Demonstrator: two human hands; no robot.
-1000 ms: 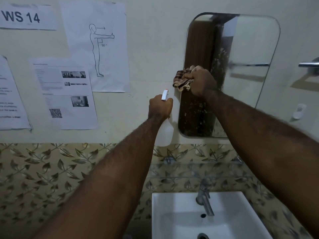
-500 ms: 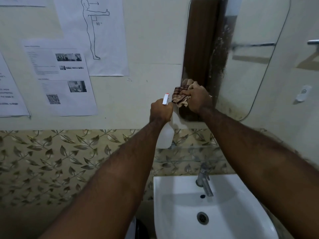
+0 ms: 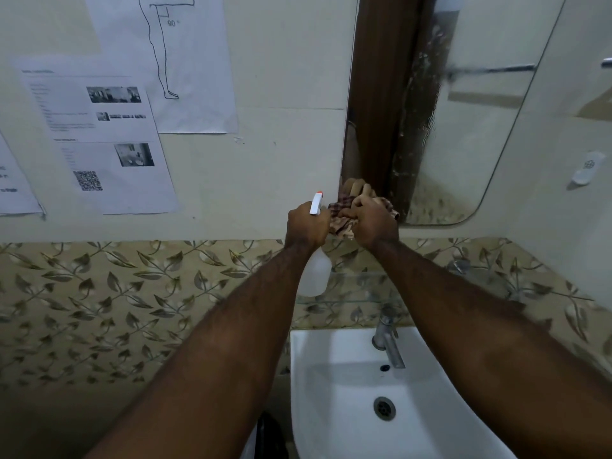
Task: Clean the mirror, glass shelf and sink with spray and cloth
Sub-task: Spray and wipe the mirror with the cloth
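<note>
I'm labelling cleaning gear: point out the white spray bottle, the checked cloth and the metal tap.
white spray bottle [image 3: 316, 276], head view, lower body.
checked cloth [image 3: 341, 223], head view, bunched folds.
metal tap [image 3: 387, 339], head view, spout.

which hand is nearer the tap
Right. The right hand with the cloth is above the tap, at the mirror's bottom corner; the left hand, holding the spray bottle, is further left.

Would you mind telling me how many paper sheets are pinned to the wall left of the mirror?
3: the figure-drawing sheet at top, the QR-code sheet below and left of it, and a partial sheet cut off by the left edge. More may hang outside the view.
</note>
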